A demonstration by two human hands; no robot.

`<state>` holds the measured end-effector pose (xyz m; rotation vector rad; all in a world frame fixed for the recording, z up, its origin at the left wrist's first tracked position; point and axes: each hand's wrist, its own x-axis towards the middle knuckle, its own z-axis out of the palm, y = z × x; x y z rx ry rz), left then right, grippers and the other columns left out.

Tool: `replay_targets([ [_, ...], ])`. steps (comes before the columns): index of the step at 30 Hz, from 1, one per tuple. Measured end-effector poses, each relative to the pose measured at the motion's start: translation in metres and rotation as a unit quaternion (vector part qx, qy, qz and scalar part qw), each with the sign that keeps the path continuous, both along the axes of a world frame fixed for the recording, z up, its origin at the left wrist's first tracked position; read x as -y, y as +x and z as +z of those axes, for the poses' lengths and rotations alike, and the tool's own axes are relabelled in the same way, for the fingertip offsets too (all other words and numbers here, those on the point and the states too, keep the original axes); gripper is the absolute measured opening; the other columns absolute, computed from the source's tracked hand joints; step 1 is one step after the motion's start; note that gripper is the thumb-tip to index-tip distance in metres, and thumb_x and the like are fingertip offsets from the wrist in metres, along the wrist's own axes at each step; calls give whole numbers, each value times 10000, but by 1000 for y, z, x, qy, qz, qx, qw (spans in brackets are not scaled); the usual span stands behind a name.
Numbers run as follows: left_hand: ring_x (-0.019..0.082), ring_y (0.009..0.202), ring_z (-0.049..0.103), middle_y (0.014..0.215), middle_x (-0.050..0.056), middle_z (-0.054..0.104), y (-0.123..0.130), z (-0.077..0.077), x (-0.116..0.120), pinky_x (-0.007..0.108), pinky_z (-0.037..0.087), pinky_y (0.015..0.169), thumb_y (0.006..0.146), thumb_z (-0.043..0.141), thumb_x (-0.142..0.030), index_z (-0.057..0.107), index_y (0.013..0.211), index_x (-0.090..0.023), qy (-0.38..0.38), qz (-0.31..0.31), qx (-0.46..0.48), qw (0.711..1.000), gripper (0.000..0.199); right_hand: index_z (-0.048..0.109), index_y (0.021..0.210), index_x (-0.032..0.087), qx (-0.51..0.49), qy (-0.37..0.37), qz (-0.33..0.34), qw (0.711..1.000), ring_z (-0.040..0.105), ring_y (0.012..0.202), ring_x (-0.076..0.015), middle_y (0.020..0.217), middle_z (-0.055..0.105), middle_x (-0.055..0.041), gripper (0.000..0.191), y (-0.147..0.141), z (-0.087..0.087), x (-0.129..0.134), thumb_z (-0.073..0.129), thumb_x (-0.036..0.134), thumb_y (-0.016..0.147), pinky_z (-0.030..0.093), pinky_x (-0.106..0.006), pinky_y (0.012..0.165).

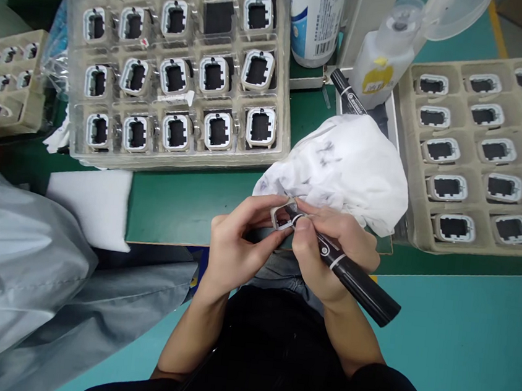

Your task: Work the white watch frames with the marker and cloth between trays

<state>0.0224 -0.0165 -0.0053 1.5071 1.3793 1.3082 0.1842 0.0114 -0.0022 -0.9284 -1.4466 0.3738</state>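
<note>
Between thumb and fingers, my left hand (240, 243) grips a small pale square frame (278, 218) with rounded corners, tilted up above the table's front edge. My right hand (330, 246) is closed around a black marker pen (358, 283), its tip end at the frame's inner right side. Whether the tip touches the frame I cannot tell. My right fingertips sit close to the frame's upper edge. Just beyond both hands lies a crumpled white cloth (348, 167) with dark smudges.
A stacked plastic tray (171, 160) of similar frames stands at the back left, another tray (482, 240) at the right. Behind the cloth are a second marker (346, 91), a squeeze bottle (380, 65) and a larger white bottle (314, 21). A person's grey-blue sleeve (5, 274) is at left, near white foam (96, 206).
</note>
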Motion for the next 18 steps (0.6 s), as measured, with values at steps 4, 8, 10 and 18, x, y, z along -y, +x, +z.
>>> replay_targets([
  [4, 239, 1049, 966, 1210, 43, 969, 1, -2, 2, 303, 810, 1001, 1008, 1028, -305, 906, 1355, -260, 4, 11, -16, 1000, 371, 708, 969, 283, 31, 7, 11, 999, 930, 798, -216, 808, 834, 53, 237, 2, 1, 2, 780, 62, 1019, 852, -361, 919],
  [8, 238, 1074, 968, 1215, 32, 972, 2, -2, 2, 305, 807, 1032, 979, 1050, -259, 904, 1366, -268, -3, 9, 11, 1000, 414, 708, 973, 285, 32, 8, 14, 999, 925, 784, -214, 811, 834, 50, 230, 2, 0, 0, 771, 70, 1024, 852, -368, 910],
  [10, 256, 1076, 970, 1195, 39, 975, 1, -1, 2, 332, 815, 1038, 942, 1090, -283, 895, 1369, -262, -27, 4, 43, 999, 470, 714, 969, 286, 14, 17, 15, 1000, 919, 757, -220, 793, 830, 57, 231, 1, -1, -1, 786, 68, 998, 855, -378, 885],
  [18, 291, 1006, 975, 1102, 58, 971, -4, 6, -5, 359, 833, 953, 815, 1186, -318, 863, 1338, -241, -100, -43, 134, 985, 620, 729, 975, 289, -44, 15, 11, 999, 911, 723, -237, 788, 836, 58, 196, -2, -5, -2, 800, 106, 977, 859, -407, 836],
])
